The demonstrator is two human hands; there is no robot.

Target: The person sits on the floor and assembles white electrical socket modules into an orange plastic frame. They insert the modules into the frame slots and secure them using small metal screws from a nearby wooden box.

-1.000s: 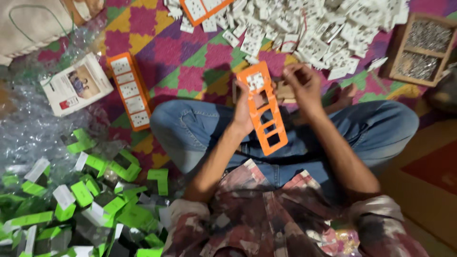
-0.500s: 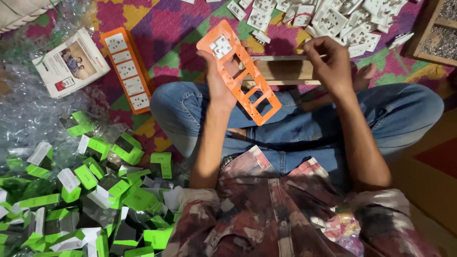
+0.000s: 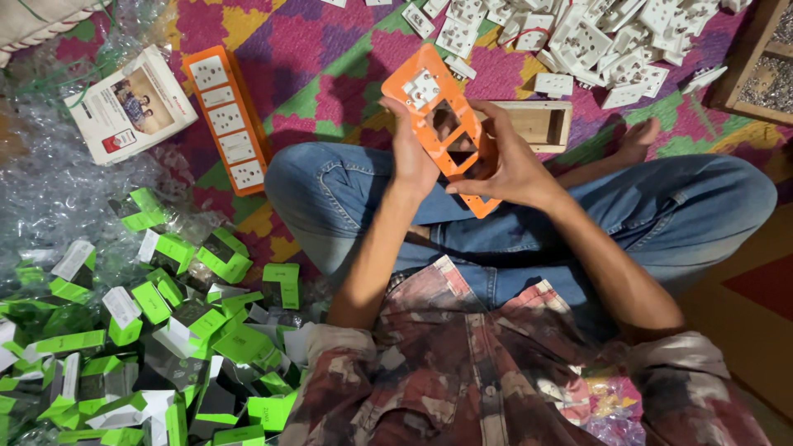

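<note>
Both hands on an orange plastic frame (image 3: 442, 124), held tilted above the lap of a person sitting cross-legged in jeans on a patterned mat (image 3: 314, 49). Left hand (image 3: 410, 153) grips the frame's left edge, fingers wrapped behind it, thumb on the front. Right hand (image 3: 505, 161) closed on the lower right part, fingertips pressing at one of the open slots; can't tell if a small part is pinched there, view too tight. One white socket module (image 3: 421, 87) sits in the frame's top slot, the slots below it look open. Just behind the frame, a wooden box (image 3: 541, 124) lies on the mat. Pile of loose white socket modules (image 3: 595, 37) beyond it. A filled orange socket strip (image 3: 227, 120) lies to the left, beside a white carton (image 3: 132, 103). Heap of green-and-white packets (image 3: 157, 330) near the left knee.
</note>
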